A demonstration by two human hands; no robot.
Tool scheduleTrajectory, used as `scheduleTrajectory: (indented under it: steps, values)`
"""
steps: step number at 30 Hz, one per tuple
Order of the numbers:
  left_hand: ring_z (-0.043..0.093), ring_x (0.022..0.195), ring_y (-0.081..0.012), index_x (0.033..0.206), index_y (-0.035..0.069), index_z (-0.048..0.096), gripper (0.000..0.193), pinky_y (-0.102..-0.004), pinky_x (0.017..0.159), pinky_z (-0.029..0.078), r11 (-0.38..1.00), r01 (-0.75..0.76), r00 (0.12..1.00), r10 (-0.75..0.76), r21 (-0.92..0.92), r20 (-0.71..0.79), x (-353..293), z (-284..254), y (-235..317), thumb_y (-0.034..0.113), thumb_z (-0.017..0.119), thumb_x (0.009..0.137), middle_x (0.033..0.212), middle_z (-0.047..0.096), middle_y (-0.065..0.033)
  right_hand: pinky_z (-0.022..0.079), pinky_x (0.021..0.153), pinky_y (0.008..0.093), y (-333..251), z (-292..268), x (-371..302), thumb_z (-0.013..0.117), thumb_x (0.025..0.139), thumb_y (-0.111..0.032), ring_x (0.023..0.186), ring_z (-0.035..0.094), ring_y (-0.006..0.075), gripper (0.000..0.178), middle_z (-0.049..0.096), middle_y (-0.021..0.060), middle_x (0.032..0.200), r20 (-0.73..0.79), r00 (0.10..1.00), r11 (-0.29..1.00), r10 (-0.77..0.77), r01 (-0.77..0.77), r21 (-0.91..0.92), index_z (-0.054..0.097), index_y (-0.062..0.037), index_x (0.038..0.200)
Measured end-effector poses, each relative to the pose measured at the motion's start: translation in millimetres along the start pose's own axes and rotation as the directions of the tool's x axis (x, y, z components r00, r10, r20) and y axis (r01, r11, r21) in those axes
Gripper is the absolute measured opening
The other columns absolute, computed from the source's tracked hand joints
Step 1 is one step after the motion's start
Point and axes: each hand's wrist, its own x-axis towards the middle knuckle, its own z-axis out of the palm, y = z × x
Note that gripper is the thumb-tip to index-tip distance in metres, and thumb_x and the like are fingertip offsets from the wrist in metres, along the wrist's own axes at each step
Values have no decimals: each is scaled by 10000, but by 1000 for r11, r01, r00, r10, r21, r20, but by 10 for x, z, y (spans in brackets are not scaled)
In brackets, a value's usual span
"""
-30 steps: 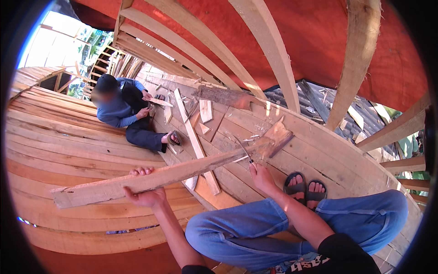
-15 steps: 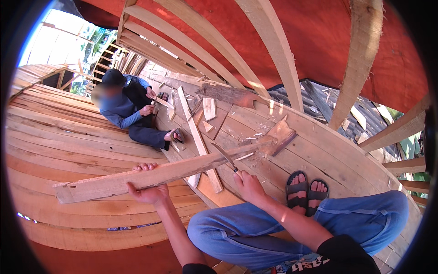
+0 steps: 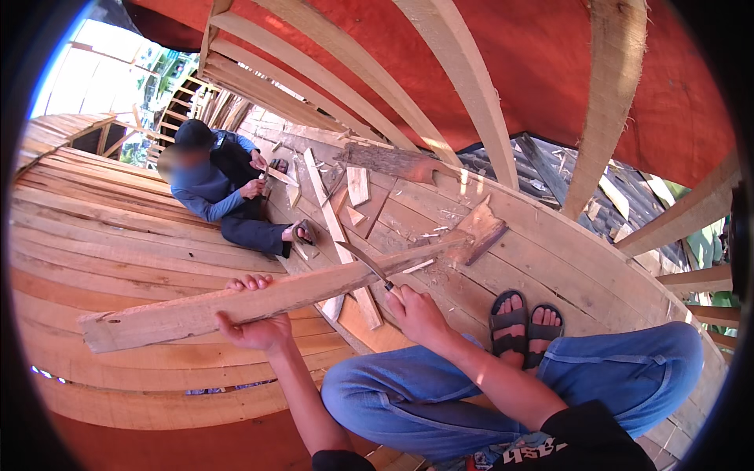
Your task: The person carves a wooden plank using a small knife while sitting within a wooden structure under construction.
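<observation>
A long wooden plank slants across in front of me, its far end against a rough wood block on the boards. My left hand is closed around the plank's near part, fingers over the far edge and thumb on the near side. In my right hand is a knife with a curved blade and a light wooden handle. The blade lies across the plank's upper edge, near its middle, pointing away to the left.
A person in dark clothes sits at the far left, holding a piece of wood. Offcuts, shavings and a long narrow board lie on the plank floor. Curved wooden ribs rise at the right before a red tarp.
The knife and my right hand have moved left along the plank. The plank's near end has shifted slightly left and down with my left hand still gripping it.
</observation>
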Motion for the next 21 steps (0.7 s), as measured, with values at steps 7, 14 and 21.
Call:
scheduleTrajectory:
  steps: [7, 14, 21]
  values:
    - [467, 821, -243, 960, 55, 460, 508, -404, 854, 385, 1000, -3, 1000, 3, -20, -8, 62, 4, -6, 551, 486, 857, 861, 467, -105, 459, 663, 562, 624, -32, 21, 477, 968, -334, 747, 598, 496, 404, 606, 300, 733, -99, 984, 989, 145, -143, 32, 565, 40, 844]
    - [462, 821, -240, 956, 57, 463, 492, -398, 846, 384, 1000, 5, 999, -6, -7, -35, -2, -23, 7, 538, 491, 854, 859, 467, -104, 466, 688, 577, 123, -47, -18, 469, 965, -349, 782, 603, 502, 419, 614, 312, 758, -1, 995, 995, 99, -99, -18, 572, 47, 874]
    - [464, 812, -244, 958, 57, 468, 485, -403, 835, 387, 999, 14, 999, -16, -51, -29, 13, -29, -55, 528, 498, 847, 848, 466, -104, 470, 706, 560, 712, -102, 75, 474, 964, -332, 789, 602, 501, 410, 618, 307, 775, -67, 984, 986, 164, -164, 2, 573, 55, 872]
